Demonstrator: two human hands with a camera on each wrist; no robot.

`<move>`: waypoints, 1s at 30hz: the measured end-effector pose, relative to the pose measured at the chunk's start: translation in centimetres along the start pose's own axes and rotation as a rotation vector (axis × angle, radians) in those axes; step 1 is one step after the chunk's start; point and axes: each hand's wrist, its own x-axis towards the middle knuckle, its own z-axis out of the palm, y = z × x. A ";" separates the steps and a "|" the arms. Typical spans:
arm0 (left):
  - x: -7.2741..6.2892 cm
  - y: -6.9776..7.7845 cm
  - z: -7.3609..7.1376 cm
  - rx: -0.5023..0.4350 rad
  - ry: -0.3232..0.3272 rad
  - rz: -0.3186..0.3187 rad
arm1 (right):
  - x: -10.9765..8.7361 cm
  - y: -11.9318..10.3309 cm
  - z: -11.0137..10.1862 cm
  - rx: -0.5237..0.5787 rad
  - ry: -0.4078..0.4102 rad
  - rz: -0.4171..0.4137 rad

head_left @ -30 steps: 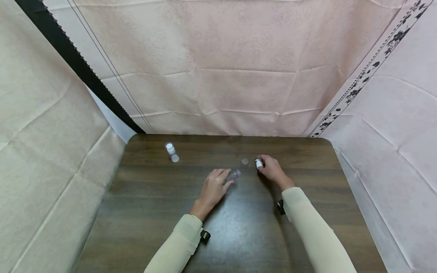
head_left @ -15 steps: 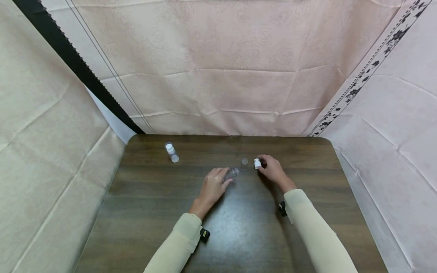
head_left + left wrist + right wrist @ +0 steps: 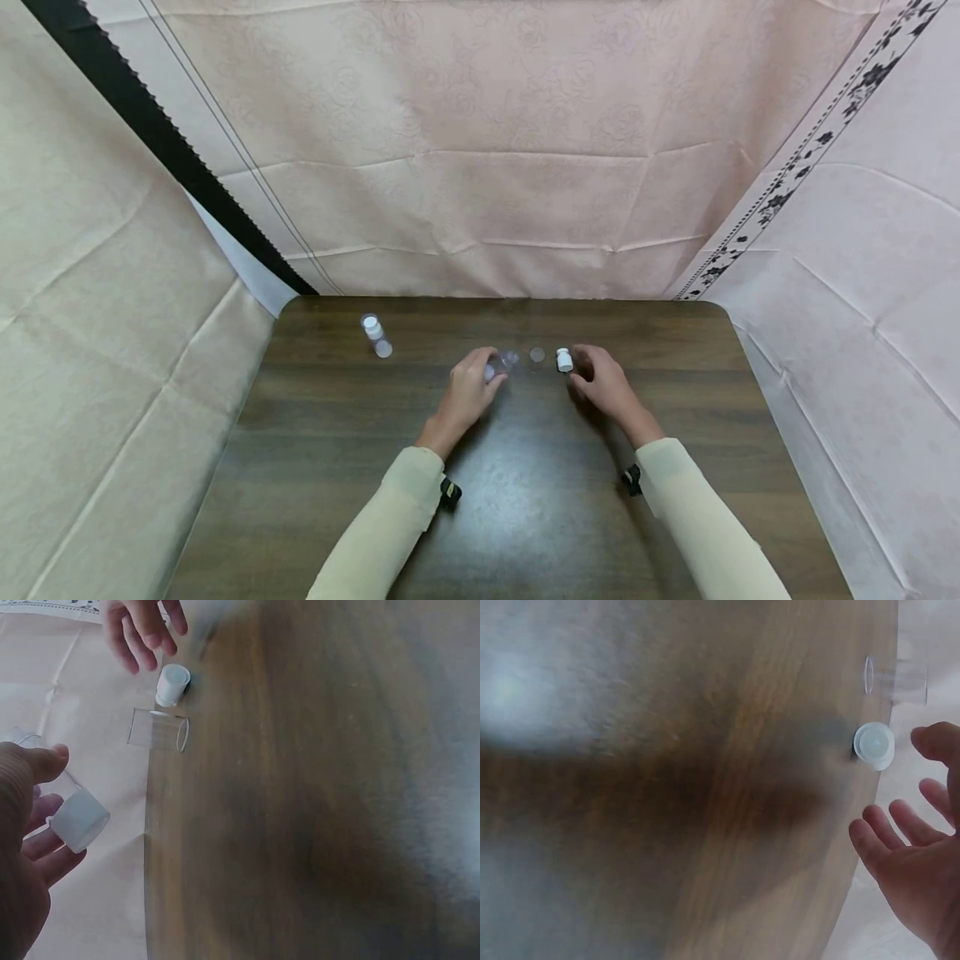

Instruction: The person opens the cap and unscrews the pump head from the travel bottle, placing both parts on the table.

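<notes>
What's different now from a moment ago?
The right hand let go of the small white cylinder and drew back slightly. The left hand moved a little farther from the person, holding the clear container. The clear cup and the white-topped container stayed put.
</notes>
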 end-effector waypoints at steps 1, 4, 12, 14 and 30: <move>0.2 -0.1 0.1 -0.014 0.001 -0.009 | -0.3 -0.1 0.0 -0.001 0.009 -0.006; 1.0 -0.3 0.4 -0.060 0.001 -0.035 | -1.1 -0.3 0.2 -0.018 0.054 -0.035; 2.6 -1.0 1.1 -0.181 -0.050 -0.238 | -3.9 -0.8 2.2 -0.056 0.168 -0.170; 2.8 -1.2 1.3 -0.211 -0.067 -0.291 | -4.5 -1.0 2.7 -0.062 0.174 -0.194; 3.7 -2.6 3.3 -0.331 -0.161 -0.516 | -7.4 -1.5 5.2 -0.100 0.073 -0.276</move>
